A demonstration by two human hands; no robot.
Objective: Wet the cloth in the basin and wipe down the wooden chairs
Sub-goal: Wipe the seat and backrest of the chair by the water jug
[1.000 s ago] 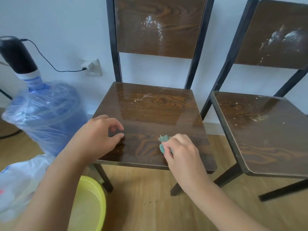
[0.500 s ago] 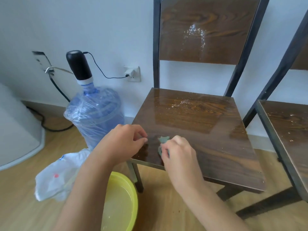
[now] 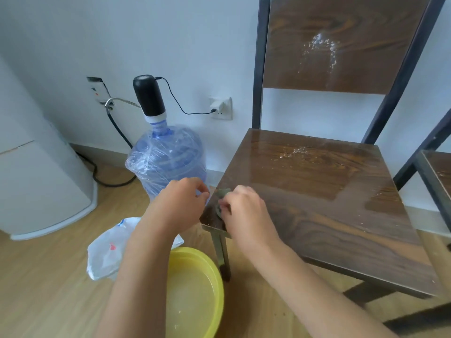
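A dark wooden chair with a black metal frame stands against the wall; white dusty specks mark its seat and backrest. My right hand presses a small green cloth on the seat's front left corner, most of the cloth hidden under my fingers. My left hand hovers just off the seat's left edge with its fingers curled and nothing visible in it. A yellow basin holding water sits on the floor below my arms. A second chair shows at the right edge.
A blue water jug wrapped in plastic, with a black pump and a cable to the wall socket, stands left of the chair. A white plastic bag lies on the wooden floor. A white appliance fills the far left.
My right hand has slid the cloth leftward across the seat to its front left corner. My left hand has come off the seat past its left edge. The view has swung left.
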